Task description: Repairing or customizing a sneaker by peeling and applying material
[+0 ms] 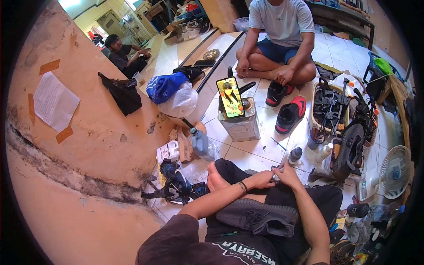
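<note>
I sit cross-legged with a dark grey knit shoe (251, 214) lying across my lap. Beyond it, my left hand (263, 179), with a dark band at the wrist, is closed close to my right hand (288, 175). The fingers of my right hand pinch together too. Something small and dark shows between the two hands, too small to name. A small dark bottle (295, 154) stands on the tiles just past my right hand. On my dark clothing lies a thin green stick-like tool (228, 233).
A phone (230, 97) leans on a metal can (240, 126). Black-and-red shoes (290, 115) stand before a seated person (280, 39). To the right are a basket (314, 117) of clamp-like tools, a white bottle (324, 152) and a fan (395, 172). Sandals (176, 183) and jugs (201, 143) sit left.
</note>
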### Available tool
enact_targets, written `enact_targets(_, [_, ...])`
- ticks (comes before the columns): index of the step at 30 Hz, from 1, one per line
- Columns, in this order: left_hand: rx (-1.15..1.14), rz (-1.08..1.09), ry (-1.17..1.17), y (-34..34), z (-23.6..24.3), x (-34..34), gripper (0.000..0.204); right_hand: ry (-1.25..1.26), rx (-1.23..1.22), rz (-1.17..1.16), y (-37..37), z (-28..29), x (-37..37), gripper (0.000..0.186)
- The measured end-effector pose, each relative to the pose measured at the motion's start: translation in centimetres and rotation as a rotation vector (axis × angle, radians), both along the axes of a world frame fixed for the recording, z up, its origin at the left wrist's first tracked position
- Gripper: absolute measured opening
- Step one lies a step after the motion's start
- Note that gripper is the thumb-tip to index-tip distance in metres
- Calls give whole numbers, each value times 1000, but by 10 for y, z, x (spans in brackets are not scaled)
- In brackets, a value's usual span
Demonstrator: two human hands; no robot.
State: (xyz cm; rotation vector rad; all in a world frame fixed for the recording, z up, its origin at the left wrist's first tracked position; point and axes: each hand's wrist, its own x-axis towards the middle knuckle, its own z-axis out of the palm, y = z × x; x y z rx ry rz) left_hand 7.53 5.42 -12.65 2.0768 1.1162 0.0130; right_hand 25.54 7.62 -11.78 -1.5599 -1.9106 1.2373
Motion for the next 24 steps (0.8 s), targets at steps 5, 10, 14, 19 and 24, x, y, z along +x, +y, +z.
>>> enact_targets(5, [89,20,-101,-5,2,1,32,1,-23,0,4,3,4,56])
enact_targets(10, [57,7,-81,-7,12,2,32,25,-86,-17,8,4,8,52])
enact_targets(14, [106,19,-107,-8,1,-1,32,15,-202,53,12,10,7,50])
enact_targets(19, [8,-5,-27,-1,5,1,33,100,52,-109,1,-4,1,57])
enact_targets(24, [26,8,-58,-3,2,1,36,43,23,-43,3,-12,2,56])
